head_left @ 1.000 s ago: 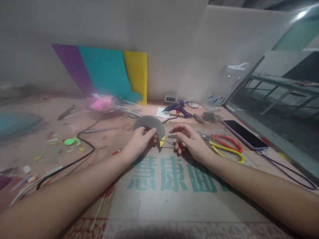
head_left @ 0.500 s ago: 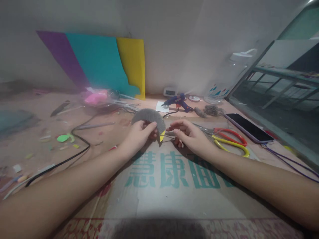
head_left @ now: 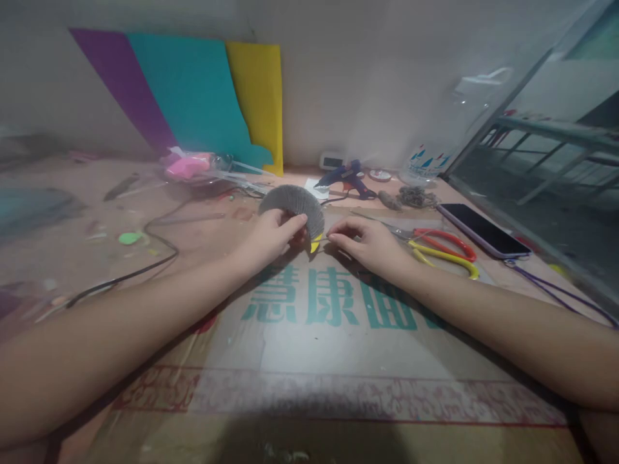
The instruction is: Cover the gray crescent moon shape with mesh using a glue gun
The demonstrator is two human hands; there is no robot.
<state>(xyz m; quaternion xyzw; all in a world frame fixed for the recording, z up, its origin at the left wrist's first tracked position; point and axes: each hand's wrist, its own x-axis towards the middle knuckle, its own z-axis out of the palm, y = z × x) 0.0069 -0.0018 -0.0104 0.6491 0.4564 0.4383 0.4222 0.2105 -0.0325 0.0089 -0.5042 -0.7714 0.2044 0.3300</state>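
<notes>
A grey, ribbed crescent, which looks wound with thin cord or wire, stands up from the cardboard. Its right end shows a yellow tip. My left hand grips the crescent's inner edge, thumb on the near side; the other fingers are partly hidden behind. Just right of the yellow tip, my right hand is closed in a pinch on a thin strand that runs toward the crescent. Past the right hand lies a metal tool with red and yellow handles.
A blue glue gun and a small white digital device sit near the wall. To the right are a phone and a clear bottle. Coloured sheets lean at the back left. A black cable crosses the left side.
The view has tilted down, so everything sits higher in the picture. My right hand's fingers have drawn together into a pinch on the strand. The left hand keeps its hold.
</notes>
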